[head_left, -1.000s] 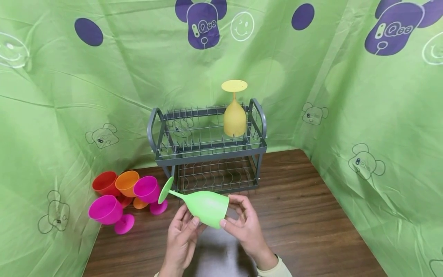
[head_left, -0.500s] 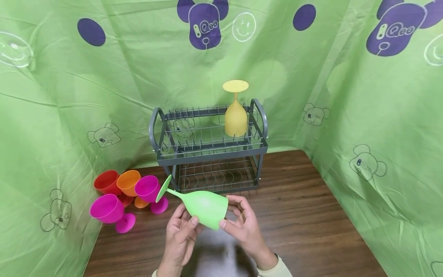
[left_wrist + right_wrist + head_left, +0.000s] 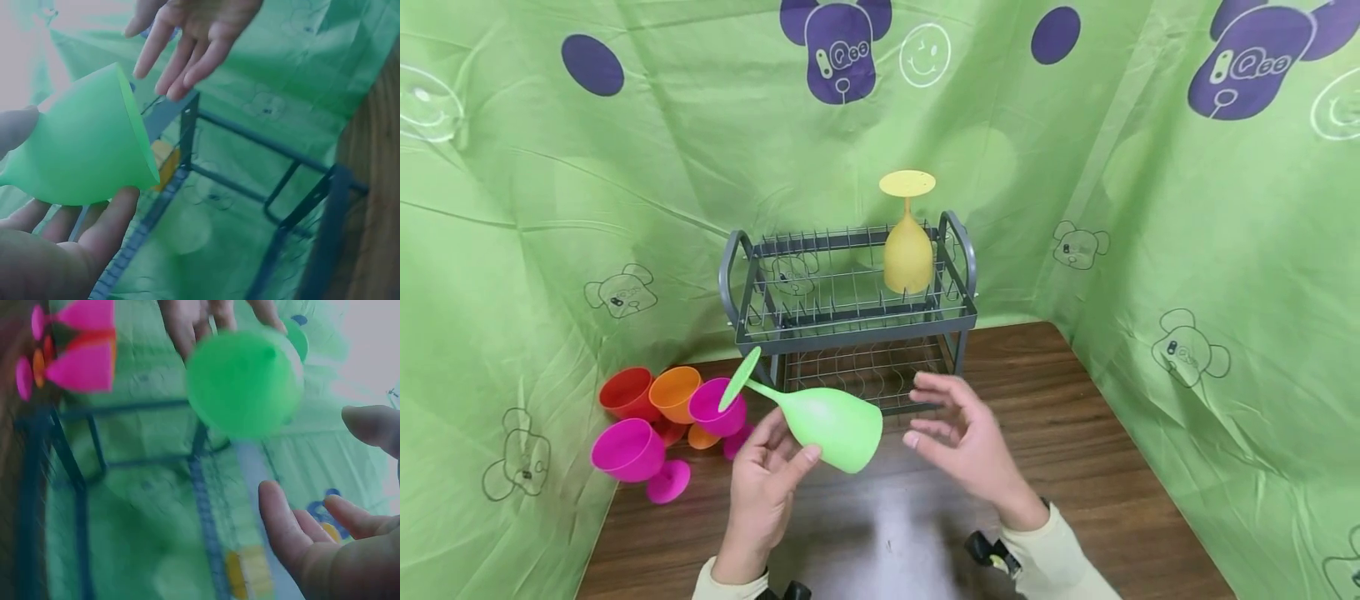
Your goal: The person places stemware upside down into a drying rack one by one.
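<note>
A light green plastic wine glass [image 3: 831, 425] lies on its side in the air, its round foot up to the left and its mouth to the right. My left hand [image 3: 767, 483] holds its bowl from below, thumb on the near side and fingers behind. In the left wrist view the fingers curl under the goblet's bowl [image 3: 87, 144]. Off to the right of the rim, my right hand [image 3: 966, 442] is apart from the glass, fingers spread and loosely bent with nothing in them. The right wrist view looks into the glass's mouth [image 3: 244, 384].
Behind stands a grey two-tier dish rack [image 3: 857, 333]. A yellow wine glass [image 3: 908, 258] is upside down on its upper tier, at the right. To the left on the wooden table [image 3: 1075, 500] are magenta goblets [image 3: 628, 450], a red goblet [image 3: 627, 393] and an orange goblet [image 3: 675, 394].
My right hand has let go of the green glass's rim and moved off to the right. The left hand has shifted slightly up and left with the glass.
</note>
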Available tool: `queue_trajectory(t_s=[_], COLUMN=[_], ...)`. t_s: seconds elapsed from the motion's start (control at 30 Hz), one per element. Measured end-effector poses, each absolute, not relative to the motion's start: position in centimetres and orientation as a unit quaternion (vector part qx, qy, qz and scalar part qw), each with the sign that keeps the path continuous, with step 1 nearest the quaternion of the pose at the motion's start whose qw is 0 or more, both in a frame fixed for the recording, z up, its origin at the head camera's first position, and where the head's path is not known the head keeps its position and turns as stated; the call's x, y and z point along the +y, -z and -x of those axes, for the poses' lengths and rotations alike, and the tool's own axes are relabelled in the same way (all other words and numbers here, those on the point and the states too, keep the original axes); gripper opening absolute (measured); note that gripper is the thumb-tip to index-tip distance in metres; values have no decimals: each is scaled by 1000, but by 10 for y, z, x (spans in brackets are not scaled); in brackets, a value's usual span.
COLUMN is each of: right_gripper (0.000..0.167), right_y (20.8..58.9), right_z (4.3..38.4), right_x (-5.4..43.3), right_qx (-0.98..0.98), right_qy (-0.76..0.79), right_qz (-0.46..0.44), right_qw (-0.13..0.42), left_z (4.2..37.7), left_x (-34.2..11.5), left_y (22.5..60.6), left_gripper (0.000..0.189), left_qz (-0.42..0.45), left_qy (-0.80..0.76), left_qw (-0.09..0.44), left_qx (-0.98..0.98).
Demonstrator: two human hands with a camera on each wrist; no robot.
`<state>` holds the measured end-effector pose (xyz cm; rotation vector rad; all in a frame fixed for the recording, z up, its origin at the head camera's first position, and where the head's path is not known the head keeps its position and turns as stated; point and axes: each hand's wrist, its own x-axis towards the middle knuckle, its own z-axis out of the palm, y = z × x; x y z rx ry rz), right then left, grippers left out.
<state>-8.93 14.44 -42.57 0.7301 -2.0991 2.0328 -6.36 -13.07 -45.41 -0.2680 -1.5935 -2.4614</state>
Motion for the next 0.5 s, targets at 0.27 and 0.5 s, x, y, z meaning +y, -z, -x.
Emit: queue_trajectory(t_s=[0.27, 0.5], right_gripper=[76, 78], right_y=[367, 339], right_z=[125, 164], right_x=[184, 198], right_qx=[-786, -831], right_qy=[-583, -516], right_qz=[-168, -133], right_qw=[117, 157], left_z=[84, 108], left_x=[-150, -163], left_y=[405, 353], left_gripper=[69, 68], left_qz=[84, 103], left_qy=[772, 690], left_qw=[140, 167], left_qx=[-615, -696])
